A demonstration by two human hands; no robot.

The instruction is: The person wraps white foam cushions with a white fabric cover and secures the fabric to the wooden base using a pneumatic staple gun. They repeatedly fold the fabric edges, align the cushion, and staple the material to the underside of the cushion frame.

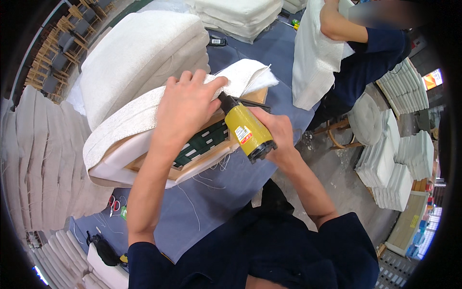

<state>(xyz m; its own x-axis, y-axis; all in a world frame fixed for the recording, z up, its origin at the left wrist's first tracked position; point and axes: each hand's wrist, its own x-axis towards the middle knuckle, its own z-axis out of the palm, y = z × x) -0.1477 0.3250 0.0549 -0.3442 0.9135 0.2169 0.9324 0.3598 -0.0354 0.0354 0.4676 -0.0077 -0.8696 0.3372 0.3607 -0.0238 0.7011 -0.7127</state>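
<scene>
A seat cushion [115,132] stands on its edge on the blue-grey table. Its white woven fabric is wrapped round a wooden frame, and dark green webbing [202,144] crosses the underside. My left hand [185,106] is closed over the upper edge, gripping the fabric cover [139,115] there. In my right hand [276,127] is a yellow and black staple gun [248,127], tilted with its nose up at the cushion's edge beside my left thumb. Whether the nose touches the frame is hidden. A loose fabric flap [245,77] sticks out past the gun.
Stacked white cushions [139,53] rise behind the work, with grey-beige ones [43,159] at left. Red-handled scissors [113,204] and loose threads lie on the table [192,216]. Across it, a co-worker's arm [344,26] holds another cushion [315,62]. A round stool [365,118] stands at right.
</scene>
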